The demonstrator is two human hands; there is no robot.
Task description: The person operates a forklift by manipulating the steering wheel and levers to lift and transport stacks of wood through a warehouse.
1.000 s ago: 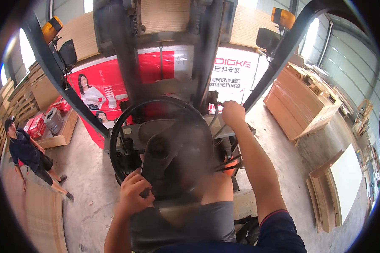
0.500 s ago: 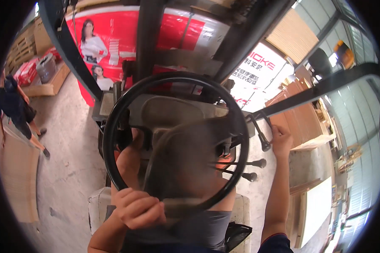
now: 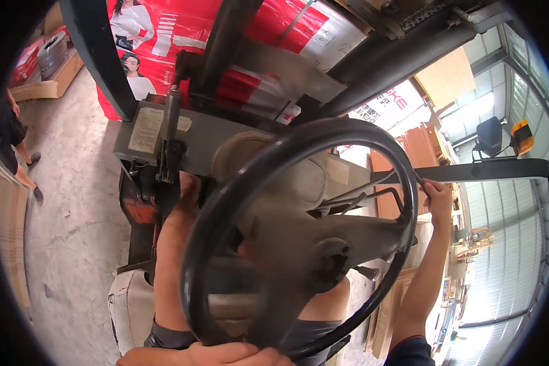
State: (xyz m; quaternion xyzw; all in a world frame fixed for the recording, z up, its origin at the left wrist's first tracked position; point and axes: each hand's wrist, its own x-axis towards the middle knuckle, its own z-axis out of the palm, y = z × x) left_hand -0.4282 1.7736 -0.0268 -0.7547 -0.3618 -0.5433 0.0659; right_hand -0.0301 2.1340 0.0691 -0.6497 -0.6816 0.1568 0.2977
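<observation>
Bare forearms; the right arm ends in a dark navy short sleeve (image 3: 412, 354); dark grey shorts (image 3: 311, 338) cover the thighs.

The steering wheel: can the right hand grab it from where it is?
Probably yes. The right hand grips a thin lever beside the steering wheel, with nothing between it and the rim. The left hand already holds the bottom.

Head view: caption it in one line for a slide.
Left hand grips the black steering wheel at its near rim; right hand holds a thin control lever beside it.

Head camera looks down, close over steering wheel (image 3: 299, 244).
</observation>
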